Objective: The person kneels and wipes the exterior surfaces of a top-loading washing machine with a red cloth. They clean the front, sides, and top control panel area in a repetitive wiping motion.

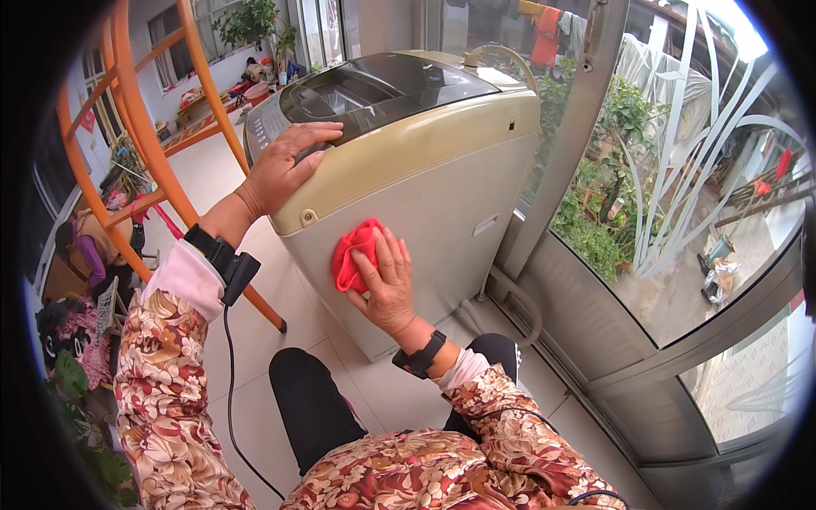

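Note:
A top-loading washing machine [440, 185] stands before me, with a dark see-through lid [382, 83] and a yellowed upper rim. My left hand [287, 159] rests on the top edge near the control panel [268, 121], fingers over the dark lid's border. Lower down, my right hand [386, 280] presses a folded red cloth [357, 255] flat against the pale side panel. The fingers lie spread over the cloth, and part of it is hidden under them.
An orange ladder frame [137, 121] stands at the left. Close on the right is a metal-framed glass wall [554, 146]. A grey drain hose [529, 312] curves along the floor by the machine. Another person [95, 248] is at the far left, near leafy plants [70, 376].

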Demonstrator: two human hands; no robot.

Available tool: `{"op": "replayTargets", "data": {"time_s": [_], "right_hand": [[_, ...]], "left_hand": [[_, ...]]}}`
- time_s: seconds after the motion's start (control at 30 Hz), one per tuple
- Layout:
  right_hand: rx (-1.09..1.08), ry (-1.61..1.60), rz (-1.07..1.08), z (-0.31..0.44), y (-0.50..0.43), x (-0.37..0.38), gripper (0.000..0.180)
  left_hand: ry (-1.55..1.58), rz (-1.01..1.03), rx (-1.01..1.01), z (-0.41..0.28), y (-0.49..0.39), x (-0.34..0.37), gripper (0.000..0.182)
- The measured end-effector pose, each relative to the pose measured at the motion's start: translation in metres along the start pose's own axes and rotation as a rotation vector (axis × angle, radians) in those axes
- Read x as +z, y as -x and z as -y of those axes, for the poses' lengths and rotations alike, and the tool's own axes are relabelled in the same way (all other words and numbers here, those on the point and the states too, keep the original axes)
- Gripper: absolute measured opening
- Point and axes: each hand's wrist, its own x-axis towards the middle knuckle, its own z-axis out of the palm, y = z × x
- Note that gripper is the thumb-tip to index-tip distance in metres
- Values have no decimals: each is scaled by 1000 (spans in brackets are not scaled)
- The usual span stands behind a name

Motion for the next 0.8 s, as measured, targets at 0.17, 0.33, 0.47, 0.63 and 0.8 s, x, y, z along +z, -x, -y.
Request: {"op": "replayTargets", "data": {"time_s": [0.17,0.33,0.47,0.63,0.8], "right_hand": [[-66,8,1,-15,-15,-8,77],[45,80,-186,-76,-79,-38,79],[142,105,-333,-145,-136,-65,70],[369,185,-404,-196,-167,-96,65],[102,259,-267,-147,-171,-92,64]], "left_hand": [[-19,12,-3,-5,-2,-2,38],[-26,22,4,-11,-4,-2,38],[-11,15,2,-15,-3,0,38],[-11,11,39,-15,-3,1,39],[-14,11,4,-14,-3,2,39]]}}
